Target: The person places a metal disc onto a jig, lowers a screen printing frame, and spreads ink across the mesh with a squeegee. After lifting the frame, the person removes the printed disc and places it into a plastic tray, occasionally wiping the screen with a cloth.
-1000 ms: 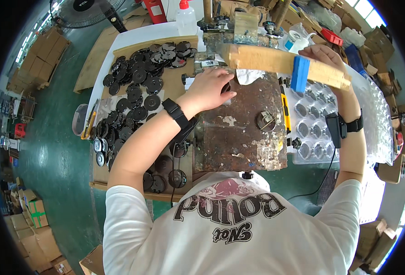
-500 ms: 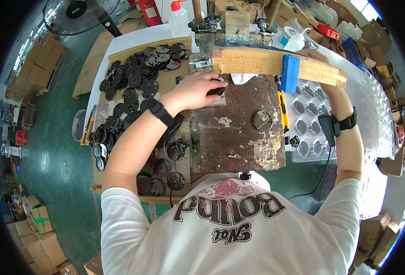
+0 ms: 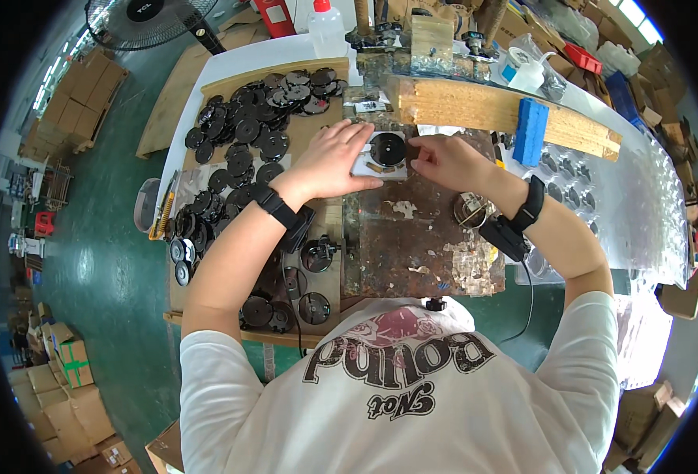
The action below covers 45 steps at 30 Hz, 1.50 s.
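A black round disc [image 3: 388,148] lies on a small white plate [image 3: 395,174] at the far side of the worn brown work board [image 3: 400,245]. My left hand [image 3: 329,162] rests at the plate's left side, fingers stretched forward and thumb spread along the near edge. Just right of the disc, my right hand [image 3: 453,164] has its fingers curled in, the index finger and thumb close to the disc. Whether a small thing sits between those fingertips I cannot make out. A small tan piece [image 3: 382,167] shows on the plate below the disc.
Many black discs [image 3: 246,130] are heaped on the left board. Behind the plate lies a wooden bar [image 3: 459,103] with a blue block [image 3: 531,133] against it. A round metal-rimmed dish [image 3: 470,209] sits near my right wrist. Clear plastic trays [image 3: 570,186] stand to the right.
My right hand has come from behind the wooden bar to the disc's right side. My left hand has slid off the disc to the left, leaving the disc uncovered. The view has shifted slightly.
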{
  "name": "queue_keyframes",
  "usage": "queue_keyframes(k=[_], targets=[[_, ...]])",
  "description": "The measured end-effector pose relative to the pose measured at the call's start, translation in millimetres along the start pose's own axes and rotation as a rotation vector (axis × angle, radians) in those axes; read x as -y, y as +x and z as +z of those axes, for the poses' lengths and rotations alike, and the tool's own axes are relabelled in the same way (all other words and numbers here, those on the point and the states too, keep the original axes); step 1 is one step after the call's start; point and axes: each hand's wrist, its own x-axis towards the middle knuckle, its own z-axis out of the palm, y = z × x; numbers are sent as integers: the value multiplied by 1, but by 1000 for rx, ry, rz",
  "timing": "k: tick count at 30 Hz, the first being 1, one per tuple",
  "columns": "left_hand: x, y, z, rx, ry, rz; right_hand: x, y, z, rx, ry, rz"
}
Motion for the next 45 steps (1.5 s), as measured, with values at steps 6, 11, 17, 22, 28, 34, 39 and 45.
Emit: queue_keyframes(k=[6, 11, 17, 22, 28, 34, 39, 45], targets=[[-1, 0, 0, 13, -8, -21, 13, 2, -2, 161, 198, 142], [-2, 1, -2, 30, -35, -26, 25, -2, 2, 85, 91, 59], [-3, 1, -3, 29, -43, -22, 31, -5, 13, 54, 43, 18], [-3, 0, -3, 23, -45, -20, 30, -6, 10, 54, -9, -22], [-4, 0, -4, 19, -64, -28, 20, 3, -10, 58, -120, -75], [-4, 0, -5, 16, -77, -28, 27, 3, -8, 96, -192, -81], [-5, -1, -6, 14, -75, -20, 34, 1, -10, 172, -167, -45], [-6, -2, -7, -12, -96, 3, 42, 3, -6, 263, -161, -24]])
